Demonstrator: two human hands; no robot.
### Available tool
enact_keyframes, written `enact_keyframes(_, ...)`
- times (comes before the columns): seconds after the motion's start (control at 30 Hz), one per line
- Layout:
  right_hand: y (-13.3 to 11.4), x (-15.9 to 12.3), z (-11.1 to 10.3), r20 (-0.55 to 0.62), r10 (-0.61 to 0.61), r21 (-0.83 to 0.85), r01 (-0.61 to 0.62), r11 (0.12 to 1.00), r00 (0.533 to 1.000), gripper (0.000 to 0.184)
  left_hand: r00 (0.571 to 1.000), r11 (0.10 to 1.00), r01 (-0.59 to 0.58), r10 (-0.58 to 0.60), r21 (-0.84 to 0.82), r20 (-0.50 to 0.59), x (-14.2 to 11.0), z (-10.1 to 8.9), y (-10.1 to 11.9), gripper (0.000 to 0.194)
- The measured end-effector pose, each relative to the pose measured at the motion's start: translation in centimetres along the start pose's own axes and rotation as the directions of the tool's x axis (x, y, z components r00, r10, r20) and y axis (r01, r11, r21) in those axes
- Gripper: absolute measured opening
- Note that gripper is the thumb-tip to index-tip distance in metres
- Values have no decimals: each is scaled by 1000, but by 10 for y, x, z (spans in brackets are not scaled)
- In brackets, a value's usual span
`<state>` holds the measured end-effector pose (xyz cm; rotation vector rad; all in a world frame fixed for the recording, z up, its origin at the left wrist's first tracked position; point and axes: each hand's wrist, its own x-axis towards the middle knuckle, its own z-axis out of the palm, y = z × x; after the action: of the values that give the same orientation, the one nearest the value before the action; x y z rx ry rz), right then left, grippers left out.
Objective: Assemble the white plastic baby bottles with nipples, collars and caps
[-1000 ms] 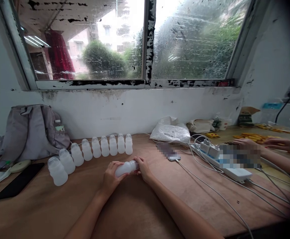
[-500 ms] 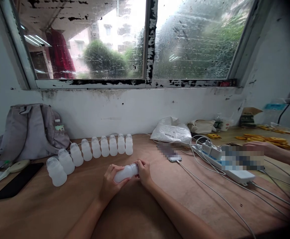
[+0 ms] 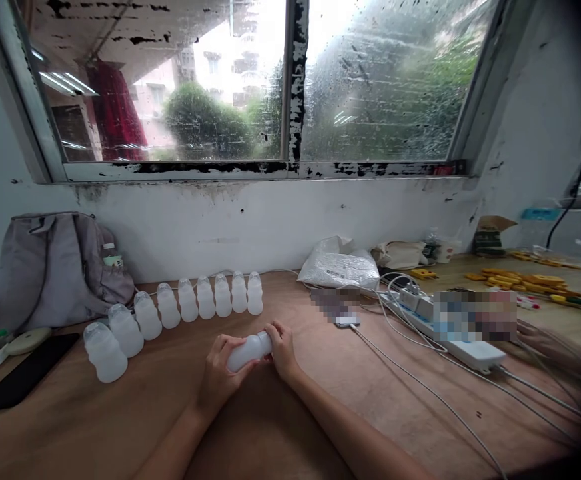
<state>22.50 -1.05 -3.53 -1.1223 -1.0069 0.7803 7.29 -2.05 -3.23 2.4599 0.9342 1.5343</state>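
Observation:
A frosted white baby bottle point(image 3: 244, 353) lies tilted between my two hands, low over the wooden table. My left hand point(image 3: 220, 367) is wrapped round its wide base. At the bottle's top end, my right hand point(image 3: 281, 348) is closed over the neck and hides the cap end. Beyond my hands stands a curved row of several similar bottles with clear domed caps. The nearest upright bottle point(image 3: 105, 353) is at the left end of the row, and another bottle point(image 3: 255, 293) marks its right end.
A grey backpack point(image 3: 55, 267) leans by the wall, with a black flat case point(image 3: 25, 373) before it. At right are a plugged-in phone point(image 3: 346, 321), a power strip point(image 3: 475, 350) with cables, a silvery bag point(image 3: 340, 263) and yellow pieces point(image 3: 525, 280). Another person's blurred arm point(image 3: 560, 347) reaches in.
My right hand's fingers have shifted at the bottle's neck, while my left hand keeps its hold. The view has swung slightly. The other person's hand has moved nearer the power strip's cables.

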Motion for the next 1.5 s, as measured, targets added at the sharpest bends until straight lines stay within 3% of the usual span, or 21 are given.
enact_keyframes(0.27,-8,4,-2,139,176,210,-202,956,975,34,993,994,97,-99,43,57,4,9,-21,39)
enact_keyframes(0.37,-10,7,-1,187,163,312,-216,925,969,34,989,992,127,-128,17,77,3,10,-23,42)
enact_keyframes(0.43,-9,9,-1,232,119,340,-195,920,965,32,978,989,148,-146,-7,149,0,10,-21,47)
enact_keyframes(0.6,-3,6,0,352,-4,155,-54,986,936,45,902,978,207,-177,-34,394,-4,9,-16,56)
enact_keyframes(0.67,-1,0,2,411,-92,12,96,995,907,51,888,975,213,-166,-63,430,-4,9,-15,53)
enact_keyframes(0.77,4,-7,6,444,-215,-182,323,929,870,48,890,977,211,-182,-23,418,-4,11,-18,43)
enact_keyframes(0.93,20,9,1,341,-211,-329,327,886,916,41,889,963,206,-258,172,378,-10,21,-27,50)
enact_keyframes(1.1,31,51,-25,98,-234,-500,251,829,967,38,865,940,226,-314,255,391,-12,25,-28,53)
enact_keyframes(1.3,38,93,-41,50,-203,-555,196,808,978,38,858,937,229,-322,264,399,-9,23,-29,54)
enact_keyframes(1.5,43,100,-41,58,-178,-614,176,770,982,36,847,902,247,-378,353,373,-8,28,-31,51)
